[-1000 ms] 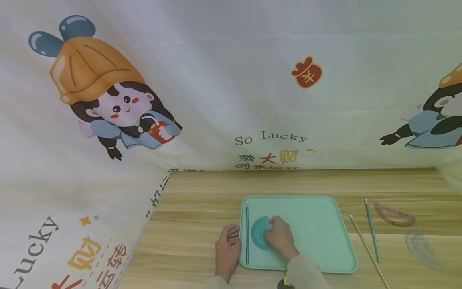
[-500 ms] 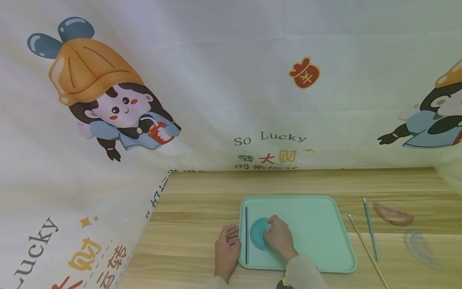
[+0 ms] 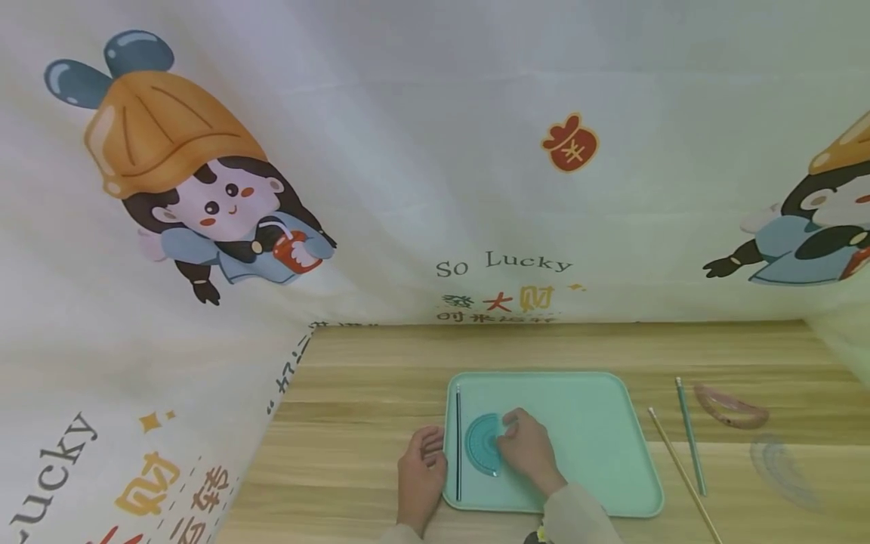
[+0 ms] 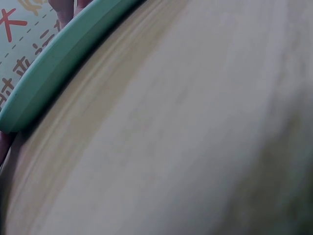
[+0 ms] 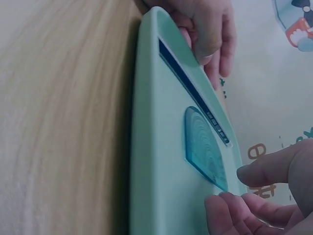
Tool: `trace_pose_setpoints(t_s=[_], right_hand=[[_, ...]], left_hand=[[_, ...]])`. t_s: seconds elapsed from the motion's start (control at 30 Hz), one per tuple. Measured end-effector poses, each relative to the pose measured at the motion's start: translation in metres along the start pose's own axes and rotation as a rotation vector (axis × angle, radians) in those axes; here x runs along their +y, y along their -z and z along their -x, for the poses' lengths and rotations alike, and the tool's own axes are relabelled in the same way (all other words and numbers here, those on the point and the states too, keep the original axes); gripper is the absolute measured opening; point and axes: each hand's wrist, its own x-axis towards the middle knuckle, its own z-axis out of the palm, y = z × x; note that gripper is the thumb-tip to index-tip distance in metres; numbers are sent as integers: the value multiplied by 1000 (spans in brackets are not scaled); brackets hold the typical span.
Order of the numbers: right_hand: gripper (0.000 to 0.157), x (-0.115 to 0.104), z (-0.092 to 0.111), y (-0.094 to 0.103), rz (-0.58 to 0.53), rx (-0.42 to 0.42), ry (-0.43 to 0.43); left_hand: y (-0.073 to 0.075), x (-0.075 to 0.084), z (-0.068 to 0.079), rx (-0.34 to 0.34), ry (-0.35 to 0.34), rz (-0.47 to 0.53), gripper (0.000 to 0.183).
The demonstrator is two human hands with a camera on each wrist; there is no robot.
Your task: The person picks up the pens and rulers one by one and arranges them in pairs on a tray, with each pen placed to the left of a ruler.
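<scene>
A teal protractor [image 3: 484, 444] lies flat on the mint-green tray [image 3: 578, 423], its straight side facing right. Just right of it, my right hand [image 3: 529, 449] has its thumb and fingertips loosely bent and apart. In the right wrist view a small gap shows between the thumb [image 5: 264, 171] and the protractor [image 5: 204, 144]. A dark blue pencil [image 3: 458, 446] lies along the tray's left side. My left hand [image 3: 420, 472] rests against the outer left rim, fingers relaxed; the left wrist view shows only bits of it around the rim [image 4: 58, 68].
Right of the tray on the wooden table [image 3: 353, 400] lie a gold pencil [image 3: 683, 472], a green pencil [image 3: 691, 438], a pinkish protractor [image 3: 730, 408] and a clear protractor [image 3: 782, 472]. A printed curtain [image 3: 381, 174] hangs behind and at the left.
My right hand has let go of the protractor and moved slightly off its straight edge. The left hand stays at the rim. The head view has shifted a little.
</scene>
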Motion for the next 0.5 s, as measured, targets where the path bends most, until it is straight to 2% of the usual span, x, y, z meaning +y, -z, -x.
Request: trace_pose_setpoints(t_s=[0.5], right_hand=[[34, 2, 6, 12, -87, -43, -43]], left_hand=[[0, -1, 0, 3, 5, 8, 33]])
